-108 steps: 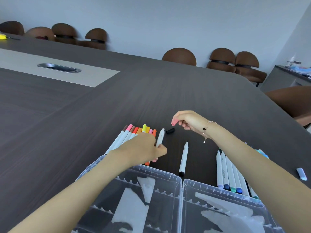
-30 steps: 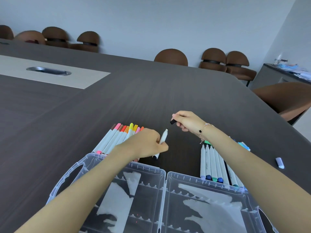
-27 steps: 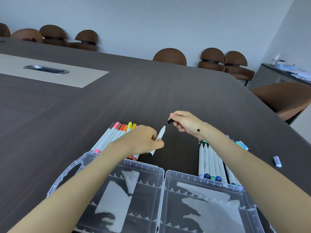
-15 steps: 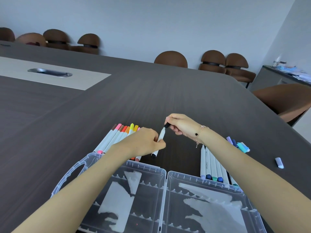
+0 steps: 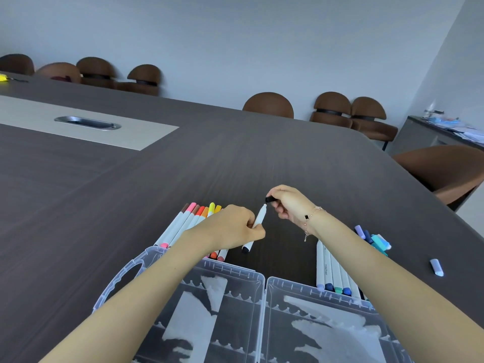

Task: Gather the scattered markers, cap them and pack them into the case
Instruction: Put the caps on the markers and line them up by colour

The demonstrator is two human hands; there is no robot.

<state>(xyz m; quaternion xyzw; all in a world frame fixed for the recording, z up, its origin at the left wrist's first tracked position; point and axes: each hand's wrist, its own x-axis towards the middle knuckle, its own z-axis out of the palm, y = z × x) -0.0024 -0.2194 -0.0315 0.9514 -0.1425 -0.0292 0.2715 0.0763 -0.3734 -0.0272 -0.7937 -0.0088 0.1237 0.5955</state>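
My left hand (image 5: 233, 226) grips a white marker (image 5: 257, 224) by its middle, its bare tip pointing up and away and a black cap on its near end. My right hand (image 5: 289, 204) pinches a small black cap (image 5: 270, 199) just above that tip, a small gap between them. A row of warm-coloured markers (image 5: 195, 218) lies left of my left hand. A row of blue and green markers (image 5: 334, 273) lies under my right forearm. The clear plastic case (image 5: 264, 280) lies open at the near edge, both halves holding no markers.
A loose pale blue cap (image 5: 436, 267) lies on the dark table (image 5: 183, 174) at the right. More blue-toned caps or markers (image 5: 372, 238) sit beyond my right forearm. Brown chairs (image 5: 268, 104) line the far side; another chair (image 5: 445, 169) stands at the right edge.
The black cap touched the marker's tip half a second ago; now my right hand holds it slightly off the tip. Earlier my right hand picked the cap up from the table.
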